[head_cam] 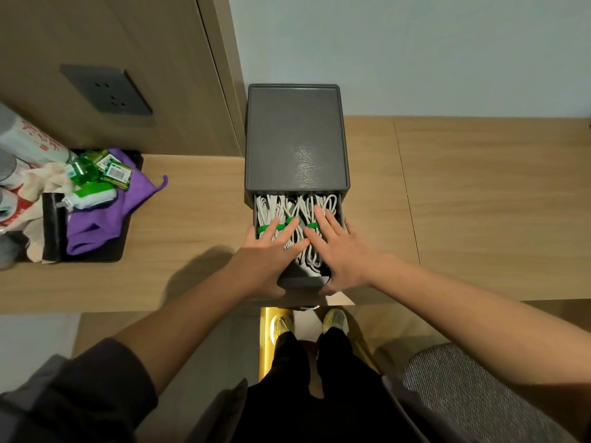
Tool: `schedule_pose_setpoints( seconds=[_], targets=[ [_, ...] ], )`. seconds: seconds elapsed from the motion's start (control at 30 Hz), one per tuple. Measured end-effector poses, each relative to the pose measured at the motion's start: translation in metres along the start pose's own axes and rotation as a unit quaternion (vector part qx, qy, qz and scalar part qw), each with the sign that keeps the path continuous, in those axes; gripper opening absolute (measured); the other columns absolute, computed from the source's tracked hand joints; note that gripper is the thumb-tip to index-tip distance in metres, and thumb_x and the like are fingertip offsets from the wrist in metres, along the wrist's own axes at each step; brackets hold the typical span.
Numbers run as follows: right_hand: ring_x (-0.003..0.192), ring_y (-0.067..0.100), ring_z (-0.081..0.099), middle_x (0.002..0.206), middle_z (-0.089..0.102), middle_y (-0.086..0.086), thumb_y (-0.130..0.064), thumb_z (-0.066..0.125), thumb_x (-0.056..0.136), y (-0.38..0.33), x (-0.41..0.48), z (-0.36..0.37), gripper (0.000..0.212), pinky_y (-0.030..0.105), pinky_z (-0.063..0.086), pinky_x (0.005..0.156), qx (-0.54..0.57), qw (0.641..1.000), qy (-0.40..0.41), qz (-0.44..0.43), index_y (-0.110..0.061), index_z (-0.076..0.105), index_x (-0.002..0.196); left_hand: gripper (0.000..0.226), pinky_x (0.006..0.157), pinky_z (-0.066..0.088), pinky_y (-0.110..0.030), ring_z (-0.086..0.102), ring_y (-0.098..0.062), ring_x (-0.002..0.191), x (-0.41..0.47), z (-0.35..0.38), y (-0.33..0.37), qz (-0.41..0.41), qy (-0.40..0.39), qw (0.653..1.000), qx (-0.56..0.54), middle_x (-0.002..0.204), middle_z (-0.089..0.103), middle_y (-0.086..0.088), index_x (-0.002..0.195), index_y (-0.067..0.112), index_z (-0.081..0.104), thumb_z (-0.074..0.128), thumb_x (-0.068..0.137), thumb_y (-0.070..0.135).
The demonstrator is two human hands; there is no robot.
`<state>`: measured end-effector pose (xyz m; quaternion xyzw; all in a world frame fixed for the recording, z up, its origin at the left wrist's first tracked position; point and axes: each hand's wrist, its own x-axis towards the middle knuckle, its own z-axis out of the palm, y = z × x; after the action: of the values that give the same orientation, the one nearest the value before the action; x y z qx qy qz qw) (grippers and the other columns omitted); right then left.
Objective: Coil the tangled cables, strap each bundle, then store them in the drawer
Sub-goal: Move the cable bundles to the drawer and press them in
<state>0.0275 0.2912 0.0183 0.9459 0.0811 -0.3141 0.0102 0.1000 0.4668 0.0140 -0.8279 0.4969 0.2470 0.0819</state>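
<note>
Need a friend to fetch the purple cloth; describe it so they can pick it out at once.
On the wooden counter, look left of the grey drawer unit to the black tray below the wall socket. The purple cloth lies crumpled in that tray, partly under green packets. It is the only purple thing there, beside white bags with red print.
</note>
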Motion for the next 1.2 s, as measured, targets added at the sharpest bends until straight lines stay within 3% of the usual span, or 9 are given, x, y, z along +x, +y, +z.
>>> schedule_pose_setpoints(
  seconds=[0.17, 0.27, 0.33, 0.4, 0.5, 0.6, 0.7, 1.0, 1.2],
  targets=[
    [0.151, 0.030, -0.009, 0.163, -0.013, 0.015, -0.065, 0.046, 0.089, 0.004, -0.009, -0.010, 0.091, 0.053, 0.003, 0.121, 0.117, 0.993, 0.032, 0.010, -0.015, 0.010, 0.156, 0.090, 0.113, 0.018, -0.061, 0.004, -0.028, 0.149, -0.008, 0.002, -0.003, 0.020, 0.053, 0.998, -0.007, 0.163, -0.002, -0.001, 0.147, 0.037, 0.019, 0.071, 0.075, 0.052],
    [0.152, 0.028, 0.000, 0.165, -0.004, 0.013, -0.050, 0.036, 0.098, 0.004, -0.002, -0.007, 0.070, 0.050, 0.007, 0.121, 0.092, 0.988, 0.113, 0.053, -0.013, 0.018, 0.155, 0.103, 0.113, 0.004, -0.065, -0.006, -0.028, 0.149, -0.005, 0.007, -0.005, 0.015, 0.064, 0.998, 0.004, 0.163, -0.008, -0.002, 0.150, 0.035, 0.010, 0.073, 0.071, 0.054],
    [0.152, 0.027, -0.002, 0.164, -0.007, 0.014, -0.047, 0.033, 0.100, 0.002, 0.004, -0.004, 0.070, 0.050, 0.005, 0.121, 0.071, 0.989, 0.111, 0.069, -0.010, 0.013, 0.156, 0.118, 0.108, -0.011, -0.063, -0.021, -0.031, 0.146, 0.000, 0.008, -0.008, 0.000, 0.049, 0.999, 0.018, 0.160, -0.023, -0.003, 0.153, 0.032, -0.007, 0.072, 0.069, 0.058],
    [0.152, 0.027, 0.000, 0.164, -0.005, 0.016, -0.046, 0.032, 0.099, 0.002, 0.007, -0.003, 0.072, 0.049, 0.004, 0.121, 0.076, 0.989, 0.105, 0.074, -0.008, 0.009, 0.156, 0.124, 0.107, -0.014, -0.063, -0.027, -0.031, 0.144, 0.003, 0.008, -0.009, -0.003, 0.041, 0.999, 0.028, 0.158, -0.029, -0.005, 0.152, 0.031, -0.014, 0.071, 0.068, 0.062],
    [0.152, 0.024, 0.006, 0.164, 0.000, 0.014, -0.052, 0.029, 0.098, 0.005, 0.006, -0.002, 0.077, 0.053, 0.000, 0.121, 0.058, 0.990, 0.105, 0.079, -0.009, 0.003, 0.156, 0.122, 0.113, -0.007, -0.066, -0.026, -0.031, 0.144, 0.003, 0.007, -0.009, 0.006, 0.028, 0.999, 0.025, 0.158, -0.027, -0.007, 0.153, 0.030, -0.012, 0.070, 0.068, 0.062],
    [0.151, 0.026, 0.011, 0.164, 0.006, 0.012, -0.065, 0.017, 0.095, 0.006, 0.008, -0.004, 0.083, 0.061, -0.004, 0.117, -0.042, 0.988, 0.111, 0.097, -0.010, 0.003, 0.157, 0.120, 0.113, -0.003, -0.067, -0.026, -0.031, 0.144, 0.003, 0.006, -0.009, 0.004, 0.027, 0.999, 0.024, 0.158, -0.026, -0.007, 0.154, 0.029, -0.009, 0.070, 0.070, 0.063],
    [0.151, 0.032, 0.004, 0.163, 0.008, 0.015, -0.072, 0.008, 0.091, 0.002, 0.010, -0.004, 0.092, 0.064, -0.006, 0.115, -0.107, 0.983, 0.102, 0.109, -0.007, 0.005, 0.156, 0.121, 0.113, -0.003, -0.068, -0.026, -0.031, 0.144, 0.003, 0.007, -0.008, 0.003, 0.028, 0.999, 0.028, 0.159, -0.025, -0.007, 0.154, 0.029, -0.010, 0.070, 0.069, 0.063],
    [0.149, 0.039, 0.010, 0.160, 0.011, 0.028, -0.075, 0.015, 0.090, -0.002, 0.015, -0.007, 0.102, 0.059, -0.003, 0.119, -0.133, 0.984, 0.077, 0.095, 0.004, 0.004, 0.153, 0.122, 0.114, -0.004, -0.065, -0.025, -0.029, 0.145, 0.003, 0.008, -0.010, 0.000, 0.030, 0.999, 0.022, 0.159, -0.023, -0.008, 0.154, 0.028, -0.010, 0.069, 0.069, 0.065],
    [0.149, 0.040, -0.005, 0.161, -0.005, 0.026, -0.067, 0.016, 0.095, -0.015, 0.010, 0.007, 0.089, 0.062, -0.002, 0.117, -0.088, 0.985, 0.068, 0.129, -0.004, -0.013, 0.152, 0.122, 0.113, -0.006, -0.061, -0.024, -0.028, 0.145, 0.004, 0.009, -0.010, 0.001, 0.036, 0.999, 0.017, 0.161, -0.020, -0.008, 0.154, 0.027, -0.008, 0.070, 0.068, 0.065]
  ],
)
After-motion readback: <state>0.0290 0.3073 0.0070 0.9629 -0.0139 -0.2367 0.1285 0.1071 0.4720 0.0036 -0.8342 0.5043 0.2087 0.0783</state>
